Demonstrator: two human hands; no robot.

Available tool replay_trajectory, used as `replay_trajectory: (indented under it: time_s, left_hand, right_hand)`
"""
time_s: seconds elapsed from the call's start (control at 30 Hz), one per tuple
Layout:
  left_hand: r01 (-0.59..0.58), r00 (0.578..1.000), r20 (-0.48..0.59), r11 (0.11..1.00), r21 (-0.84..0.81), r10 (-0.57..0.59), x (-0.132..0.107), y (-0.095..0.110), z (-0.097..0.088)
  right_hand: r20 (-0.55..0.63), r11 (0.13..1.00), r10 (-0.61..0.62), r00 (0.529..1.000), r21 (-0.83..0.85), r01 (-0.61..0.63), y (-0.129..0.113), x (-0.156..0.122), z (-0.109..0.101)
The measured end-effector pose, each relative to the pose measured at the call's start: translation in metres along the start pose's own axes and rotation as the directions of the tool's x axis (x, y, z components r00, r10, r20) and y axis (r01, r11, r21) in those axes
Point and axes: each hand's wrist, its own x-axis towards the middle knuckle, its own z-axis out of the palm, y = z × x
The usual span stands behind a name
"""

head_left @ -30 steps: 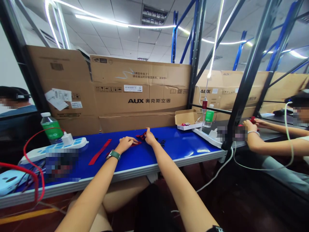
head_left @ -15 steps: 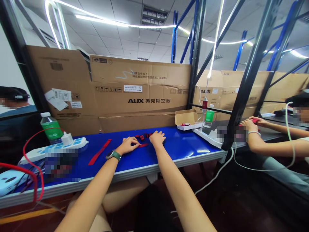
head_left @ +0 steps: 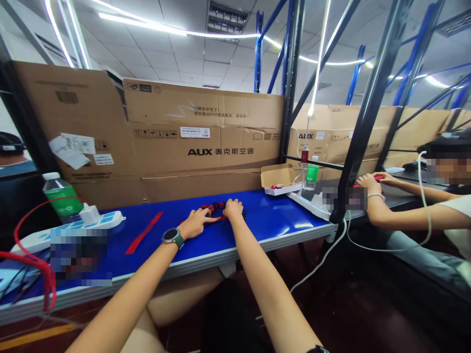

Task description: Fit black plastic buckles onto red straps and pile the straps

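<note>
A red-and-black strap with dark parts, perhaps buckles, lies on the blue tabletop between my hands. My left hand rests at its left part, thumb and index finger spread apart, fingertips touching the red webbing. With bent fingers, my right hand is closed over the strap's right end. The palm hides most of that end, and a small dark bit sticks out beside it. To the left of my left hand, a flat red strip lies by itself on the table.
On the left stand a green-labelled bottle and a white power strip, with red cables near the edge. An open small carton holds little items. A black rack post rises at the right, beyond which a co-worker's hands handle something red.
The view has shifted slightly, moving the scene left. My left hand has turned, its thumb and index finger now spread over the strap. The right hand stays at the strap's right end.
</note>
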Motion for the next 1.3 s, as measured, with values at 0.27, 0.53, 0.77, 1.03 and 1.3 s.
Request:
replay_trajectory:
  time_s: [0.27, 0.53, 0.77, 1.03, 1.3]
  left_hand:
    - [-0.012, 0.996, -0.087, 1.000, -0.007, 0.012, 0.001, -0.022, -0.021]
    - [0.217, 0.924, -0.299, 0.970, -0.105, -0.239, -0.031, -0.074, -0.018]
    - [0.130, 0.975, -0.141, 0.957, -0.258, -0.171, -0.032, -0.062, -0.007]
    - [0.102, 0.924, -0.316, 0.933, -0.344, -0.217, -0.027, -0.050, -0.010]
    - [-0.007, 0.886, -0.447, 0.959, -0.282, -0.125, -0.027, -0.042, -0.018]
  right_hand:
    - [0.035, 0.994, 0.104, 0.994, 0.008, -0.104, -0.002, 0.000, -0.005]
    - [-0.037, 0.990, 0.141, 0.989, 0.029, -0.139, -0.004, -0.002, -0.007]
    - [-0.142, 0.968, 0.013, 0.990, 0.250, 0.023, 0.000, 0.000, -0.021]
    - [-0.245, 0.402, -0.289, 0.925, 0.846, 0.350, -0.025, 0.012, 0.000]
    - [0.034, 0.309, -0.520, 0.853, 0.939, 0.152, -0.045, -0.001, 0.024]
